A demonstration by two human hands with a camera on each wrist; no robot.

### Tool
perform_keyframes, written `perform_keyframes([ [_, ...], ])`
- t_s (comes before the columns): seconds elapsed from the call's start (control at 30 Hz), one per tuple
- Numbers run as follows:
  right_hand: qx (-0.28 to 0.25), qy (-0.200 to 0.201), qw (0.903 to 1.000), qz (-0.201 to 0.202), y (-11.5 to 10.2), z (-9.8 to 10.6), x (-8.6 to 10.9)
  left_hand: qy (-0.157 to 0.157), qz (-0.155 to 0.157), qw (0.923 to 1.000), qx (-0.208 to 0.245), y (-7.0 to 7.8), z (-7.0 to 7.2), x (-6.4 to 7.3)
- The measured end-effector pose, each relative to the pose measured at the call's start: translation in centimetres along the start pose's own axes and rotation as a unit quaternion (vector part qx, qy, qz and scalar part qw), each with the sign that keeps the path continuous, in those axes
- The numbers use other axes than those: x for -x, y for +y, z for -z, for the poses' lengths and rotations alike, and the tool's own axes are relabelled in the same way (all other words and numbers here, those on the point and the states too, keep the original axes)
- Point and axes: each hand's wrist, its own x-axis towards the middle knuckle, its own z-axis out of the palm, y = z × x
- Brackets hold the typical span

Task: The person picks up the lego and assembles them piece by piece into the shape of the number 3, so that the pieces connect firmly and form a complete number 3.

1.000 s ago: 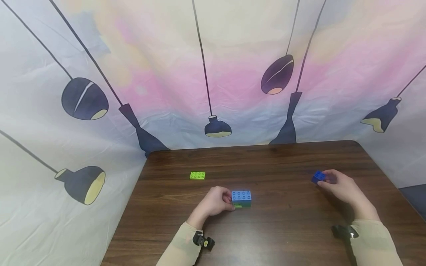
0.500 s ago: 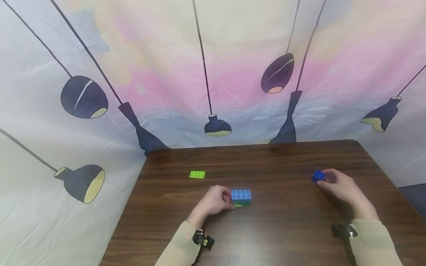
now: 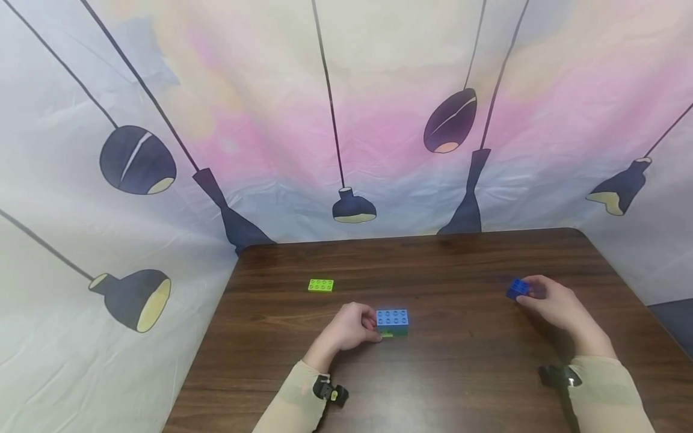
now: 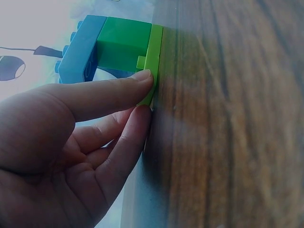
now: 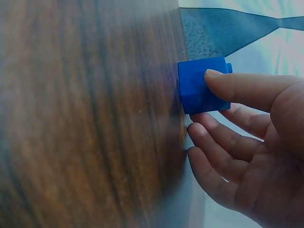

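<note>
Near the middle of the table stands a stack of toy building bricks: a light blue brick (image 3: pixel 392 317) on top, a green brick (image 4: pixel 124 42) under it, and a thin lime plate (image 4: pixel 155 50) at the bottom. With thumb and fingers my left hand (image 3: pixel 351 326) pinches the lime plate's end. A smaller dark blue brick (image 3: pixel 518 288) rests on the table at the right, studs up. My right hand (image 3: pixel 559 304) holds it, the thumb on its side (image 5: pixel 202 88) in the right wrist view; the fingertips behind it are partly hidden.
A second lime plate (image 3: pixel 321 285) lies flat farther back, left of the stack. The dark wooden table (image 3: pixel 455 385) ends at a fabric backdrop (image 3: pixel 400 150) printed with lamps. Black wrist cameras (image 3: pixel 331 391) sit at both sleeves.
</note>
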Motion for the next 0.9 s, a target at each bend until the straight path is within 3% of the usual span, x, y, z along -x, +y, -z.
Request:
perform_keyframes([
  [0.9, -0.006, 0.005, 1.0000, -0.001, -0.15, 0.02, 0.19, -0.001, -0.003, 1.0000, 0.007, 0.05, 0.13, 0.02],
])
